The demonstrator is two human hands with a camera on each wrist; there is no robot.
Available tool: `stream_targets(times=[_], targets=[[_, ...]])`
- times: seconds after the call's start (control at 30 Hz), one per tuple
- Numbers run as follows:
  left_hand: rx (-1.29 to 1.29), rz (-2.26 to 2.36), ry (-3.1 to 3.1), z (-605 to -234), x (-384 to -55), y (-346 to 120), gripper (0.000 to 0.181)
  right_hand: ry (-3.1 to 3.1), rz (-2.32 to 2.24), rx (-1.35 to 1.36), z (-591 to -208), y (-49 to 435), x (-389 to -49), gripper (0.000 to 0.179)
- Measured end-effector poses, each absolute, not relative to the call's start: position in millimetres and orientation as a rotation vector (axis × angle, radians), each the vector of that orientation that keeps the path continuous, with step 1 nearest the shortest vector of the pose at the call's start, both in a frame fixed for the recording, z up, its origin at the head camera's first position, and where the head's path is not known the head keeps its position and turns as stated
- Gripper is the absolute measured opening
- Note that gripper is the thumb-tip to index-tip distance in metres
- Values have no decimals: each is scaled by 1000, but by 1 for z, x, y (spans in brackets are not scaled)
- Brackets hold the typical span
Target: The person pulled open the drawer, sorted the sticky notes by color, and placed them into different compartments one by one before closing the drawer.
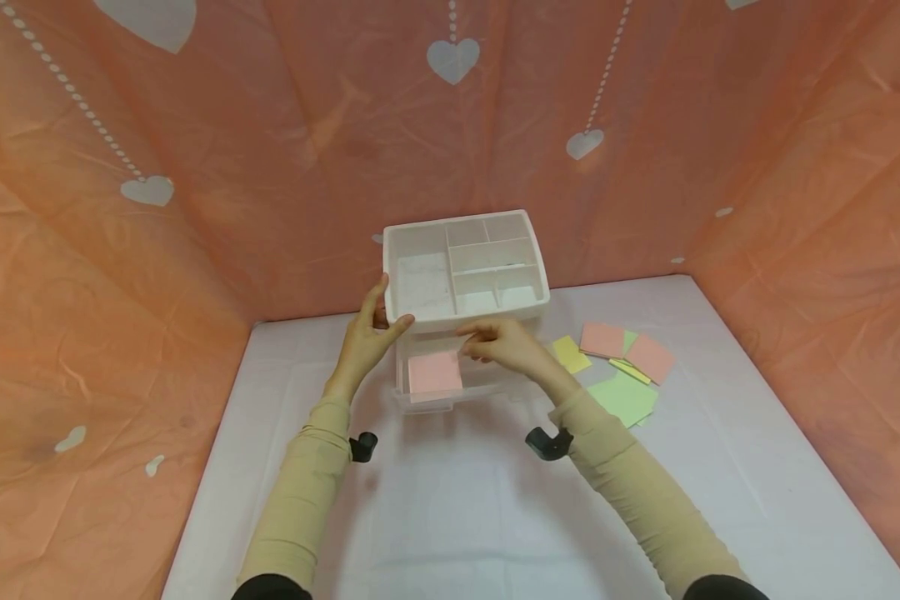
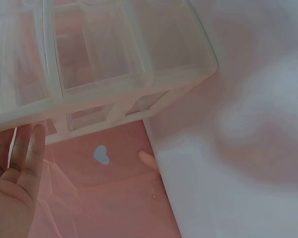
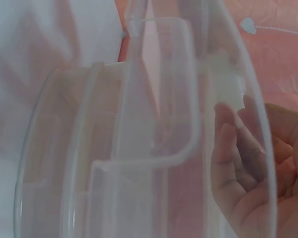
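Note:
A white plastic drawer organizer (image 1: 465,321) stands at the back of the table, with a divided tray on top. Its clear top drawer (image 1: 506,390) is pulled out at the front, and a pink sticky-note pad (image 1: 435,375) lies in the drawer's left part. My left hand (image 1: 369,337) rests against the organizer's left front corner, thumb on the front rim. Straight fingers (image 2: 27,153) touch its side in the left wrist view. Above the drawer, beside the pink pad, hovers my right hand (image 1: 502,346). Its fingers (image 3: 223,144) are loosely bent, holding nothing visible.
To the organizer's right lie a yellow note (image 1: 572,355), pink notes (image 1: 651,358) and a larger green sheet (image 1: 624,397), partly overlapping. An orange cloth backdrop (image 1: 330,167) with hearts rises behind and at both sides of the white table (image 1: 450,517).

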State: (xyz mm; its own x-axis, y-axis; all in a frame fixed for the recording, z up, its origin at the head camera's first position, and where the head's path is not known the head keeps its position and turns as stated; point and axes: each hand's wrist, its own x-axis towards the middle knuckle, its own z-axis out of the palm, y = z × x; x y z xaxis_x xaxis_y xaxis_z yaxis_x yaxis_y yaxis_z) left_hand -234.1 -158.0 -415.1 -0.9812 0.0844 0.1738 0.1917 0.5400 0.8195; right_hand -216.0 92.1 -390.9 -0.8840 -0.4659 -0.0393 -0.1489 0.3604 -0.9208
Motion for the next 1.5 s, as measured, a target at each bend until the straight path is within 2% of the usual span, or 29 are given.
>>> stream_targets(times=[0.37, 0.87, 1.13, 1.5], targets=[[-256, -1435, -2642, -414, -234, -158, 76, 2342, -1646, -463, -373, 117, -209, 36], [-254, -1450, -2637, -416, -234, -159, 76, 2354, -1956, -297, -377, 184, -211, 45], [-261, -1464, -2632, -416, -234, -159, 77, 2343, -2064, -272, -390, 223, -215, 23], [-276, -1446, -2636, -415, -233, -158, 76, 2526, -1834, -91, -422, 285, -229, 46]])
